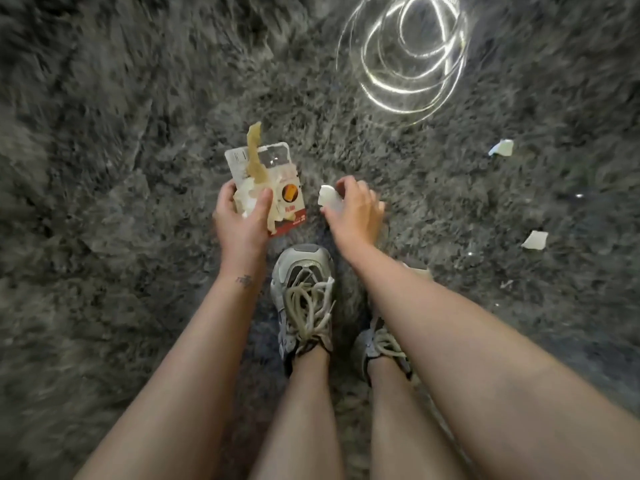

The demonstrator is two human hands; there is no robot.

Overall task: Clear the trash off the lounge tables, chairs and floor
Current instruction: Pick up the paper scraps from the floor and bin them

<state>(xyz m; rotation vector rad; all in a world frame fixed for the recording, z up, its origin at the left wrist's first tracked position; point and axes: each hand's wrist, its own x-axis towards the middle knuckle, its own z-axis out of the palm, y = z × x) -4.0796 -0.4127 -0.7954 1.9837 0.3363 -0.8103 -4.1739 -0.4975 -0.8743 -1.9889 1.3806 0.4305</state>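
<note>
Head view, looking down on a shaggy grey rug (pixel 104 168).

Left hand (pixel 242 220): fingers and thumb curled round a red-and-white card package (pixel 294 202), held just above the rug ahead of the sneakers. Crumpled white paper (pixel 246 200) is pressed to the package under the thumb. A tan strip of tape (pixel 254 150) sticks up past the package's top edge.

Right hand (pixel 356 213): just beside the package, fingertips pinching a white scrap (pixel 327 199). Whether the scrap is clear of the pile cannot be told.

Loose trash on the rug, right of the hands:
- one white scrap (pixel 501 147), well apart from the right hand;
- a second white scrap (pixel 535 240), nearer the person;
- a pale piece (pixel 419 271), partly hidden by the right forearm;
- small flecks (pixel 507 284) nearby.

Two grey laced sneakers (pixel 304 299) stand on the rug between the forearms. Bright looping rings of light (pixel 405 64) show at the far right; their source is unclear.
</note>
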